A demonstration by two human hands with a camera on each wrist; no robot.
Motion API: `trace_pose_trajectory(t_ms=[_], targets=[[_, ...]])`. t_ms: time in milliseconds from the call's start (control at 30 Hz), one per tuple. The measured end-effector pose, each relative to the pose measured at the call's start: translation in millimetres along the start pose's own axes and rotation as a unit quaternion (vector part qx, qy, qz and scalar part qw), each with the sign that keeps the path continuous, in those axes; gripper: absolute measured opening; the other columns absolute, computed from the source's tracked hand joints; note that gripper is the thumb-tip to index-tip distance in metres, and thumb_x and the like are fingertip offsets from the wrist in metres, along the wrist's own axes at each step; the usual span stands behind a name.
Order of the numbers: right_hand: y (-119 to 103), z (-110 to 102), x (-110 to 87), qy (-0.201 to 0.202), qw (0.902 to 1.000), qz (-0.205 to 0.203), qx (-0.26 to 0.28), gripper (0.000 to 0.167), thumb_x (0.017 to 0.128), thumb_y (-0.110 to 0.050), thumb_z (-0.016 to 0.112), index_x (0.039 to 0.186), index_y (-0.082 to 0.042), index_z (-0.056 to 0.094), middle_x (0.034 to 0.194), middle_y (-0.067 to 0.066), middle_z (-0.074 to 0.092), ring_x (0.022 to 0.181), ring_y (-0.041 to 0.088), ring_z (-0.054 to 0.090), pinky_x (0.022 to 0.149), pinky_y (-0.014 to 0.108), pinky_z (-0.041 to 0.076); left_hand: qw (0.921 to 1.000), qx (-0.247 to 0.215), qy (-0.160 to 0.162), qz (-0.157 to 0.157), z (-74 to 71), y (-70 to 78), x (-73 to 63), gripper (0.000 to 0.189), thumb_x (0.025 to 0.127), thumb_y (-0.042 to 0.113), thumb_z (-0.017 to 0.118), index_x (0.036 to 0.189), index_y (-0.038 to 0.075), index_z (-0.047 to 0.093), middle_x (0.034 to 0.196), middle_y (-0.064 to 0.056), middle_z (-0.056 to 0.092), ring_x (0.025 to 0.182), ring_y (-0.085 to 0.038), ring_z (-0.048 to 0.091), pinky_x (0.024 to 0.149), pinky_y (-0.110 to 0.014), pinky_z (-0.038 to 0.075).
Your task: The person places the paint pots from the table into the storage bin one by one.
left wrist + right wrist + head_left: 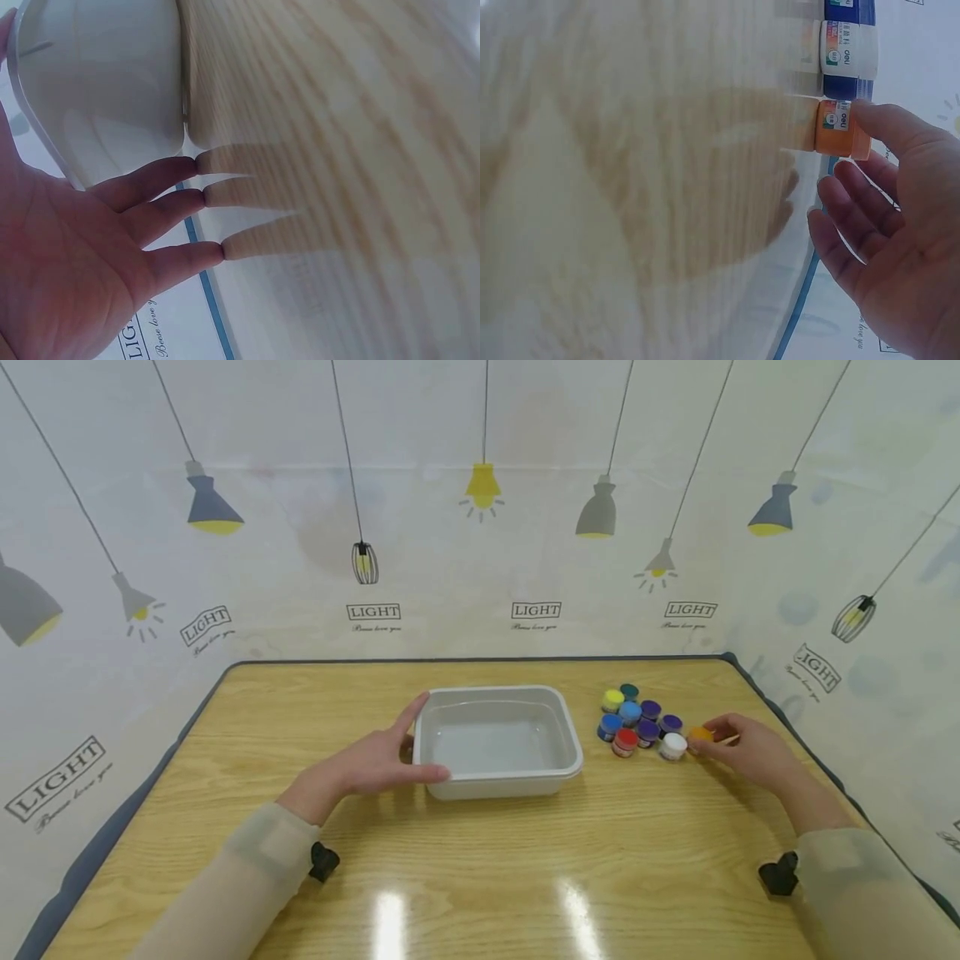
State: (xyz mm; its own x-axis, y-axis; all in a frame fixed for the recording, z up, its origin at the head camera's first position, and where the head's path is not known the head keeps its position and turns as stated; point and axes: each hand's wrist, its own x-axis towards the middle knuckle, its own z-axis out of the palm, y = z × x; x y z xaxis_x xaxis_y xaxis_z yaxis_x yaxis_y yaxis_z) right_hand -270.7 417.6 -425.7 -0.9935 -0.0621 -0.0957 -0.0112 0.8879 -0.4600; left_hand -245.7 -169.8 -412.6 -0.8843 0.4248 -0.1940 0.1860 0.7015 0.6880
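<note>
A white plastic tub point(495, 736) stands mid-table with nothing in it. My left hand point(378, 760) spans its left end, thumb on the near rim and index finger by the far corner. In the left wrist view, three straight fingers point(161, 214) of that hand reach down to the tabletop beside the tub wall point(105, 82). At the right, my right hand point(750, 750) pinches an orange paint jar point(701, 735) by its lid between thumb and index finger. The right wrist view shows this jar point(834, 126) upright on the table, the other fingers loosely bent.
Left of the orange jar stands a cluster of several small paint jars, among them a white one point(672, 746), a red one point(625, 742), a yellow one point(612, 700) and a dark green one point(629, 692). A printed cloth wall point(450, 635) encloses the wooden table point(480, 868).
</note>
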Motion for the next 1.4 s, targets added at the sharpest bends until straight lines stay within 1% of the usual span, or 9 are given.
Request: trace_pose_trajectory(t_ms=[133,233,467,567,833,1033,1200,1333,1400], targets=[[-0.1,-3.1,-1.6,0.005,0.9999,-0.001,-0.01,0.072,0.106,-0.057,0.069,0.139,0.006,0.061,0.131,0.029,0.068,0.11,0.04,0.069,0.085,0.041,0.058,1.0,-0.006,0.0,0.001,0.5,0.2,0.6,0.131,0.089,0.074,0.078,0.176,0.036,-0.011,0.161,-0.021,0.057,0.142,-0.033,0.061,0.121,-0.062,0.045],[-4.4,-8.0,-4.8,0.013,0.9999,-0.005,-0.01,0.07,0.107,-0.056,0.067,0.142,0.005,0.06,0.134,0.029,0.067,0.11,0.039,0.069,0.079,0.035,0.055,0.9999,-0.009,-0.003,0.004,0.2,0.1,0.6,0.131,0.089,0.073,0.079,0.177,0.035,-0.011,0.16,-0.021,0.058,0.141,-0.033,0.062,0.121,-0.062,0.045],[-31.4,-20.0,-11.8,0.029,0.9993,-0.025,0.001,0.068,0.107,-0.053,0.068,0.143,0.003,0.06,0.136,0.027,0.066,0.112,0.038,0.065,0.076,0.034,0.054,0.9999,-0.008,0.0,0.006,-0.4,-0.5,1.5,0.131,0.089,0.073,0.079,0.177,0.035,-0.011,0.158,-0.02,0.06,0.14,-0.032,0.063,0.121,-0.061,0.045],[-44.6,-21.4,-13.9,0.03,0.9985,-0.045,0.006,0.065,0.107,-0.052,0.069,0.145,0.001,0.061,0.135,0.024,0.067,0.113,0.035,0.065,0.075,0.033,0.055,0.9999,-0.01,-0.001,0.007,-0.5,-1.0,1.7,0.131,0.089,0.072,0.08,0.177,0.036,-0.01,0.158,-0.019,0.061,0.14,-0.031,0.063,0.122,-0.061,0.044],[-94.0,-19.2,-21.8,0.04,0.9938,-0.1,0.03,0.057,0.105,-0.049,0.074,0.144,-0.009,0.066,0.137,0.015,0.069,0.113,0.03,0.066,0.079,0.03,0.057,0.9999,-0.01,0.0,0.008,-0.5,-1.3,1.3,0.131,0.089,0.073,0.08,0.177,0.036,-0.01,0.157,-0.018,0.062,0.139,-0.03,0.064,0.121,-0.061,0.045],[-131.4,-13.3,-28.0,0.041,0.9886,-0.135,0.052,0.049,0.105,-0.045,0.075,0.14,-0.01,0.069,0.129,0.012,0.073,0.107,0.027,0.068,0.081,0.027,0.058,0.9999,-0.012,0.0,0.009,-0.1,-0.8,-0.1,0.131,0.089,0.073,0.08,0.177,0.036,-0.01,0.158,-0.02,0.061,0.141,-0.032,0.063,0.121,-0.062,0.045],[-159.3,-5.8,-26.6,0.028,0.9838,-0.158,0.081,0.047,0.103,-0.042,0.078,0.139,-0.012,0.07,0.122,0.008,0.074,0.101,0.027,0.069,0.08,0.028,0.058,0.9999,-0.011,0.002,0.009,0.1,-0.7,0.0,0.132,0.088,0.074,0.079,0.177,0.036,-0.01,0.157,-0.02,0.061,0.141,-0.033,0.063,0.121,-0.062,0.046],[-180.1,1.6,-23.2,0.003,0.9822,-0.155,0.106,0.05,0.1,-0.046,0.081,0.137,-0.016,0.07,0.116,0.008,0.074,0.095,0.029,0.07,0.075,0.033,0.06,0.9999,-0.014,0.003,0.009,0.3,-0.5,-0.2,0.132,0.088,0.074,0.08,0.177,0.036,-0.01,0.157,-0.02,0.062,0.141,-0.033,0.064,0.121,-0.062,0.046],[-189.9,5.9,-20.8,-0.013,0.9809,-0.151,0.123,0.049,0.099,-0.047,0.083,0.136,-0.017,0.07,0.114,0.009,0.073,0.092,0.03,0.07,0.07,0.036,0.061,0.9999,-0.014,0.003,0.009,0.3,-0.6,-0.4,0.131,0.088,0.073,0.08,0.177,0.036,-0.009,0.157,-0.021,0.062,0.141,-0.033,0.063,0.121,-0.062,0.046]])
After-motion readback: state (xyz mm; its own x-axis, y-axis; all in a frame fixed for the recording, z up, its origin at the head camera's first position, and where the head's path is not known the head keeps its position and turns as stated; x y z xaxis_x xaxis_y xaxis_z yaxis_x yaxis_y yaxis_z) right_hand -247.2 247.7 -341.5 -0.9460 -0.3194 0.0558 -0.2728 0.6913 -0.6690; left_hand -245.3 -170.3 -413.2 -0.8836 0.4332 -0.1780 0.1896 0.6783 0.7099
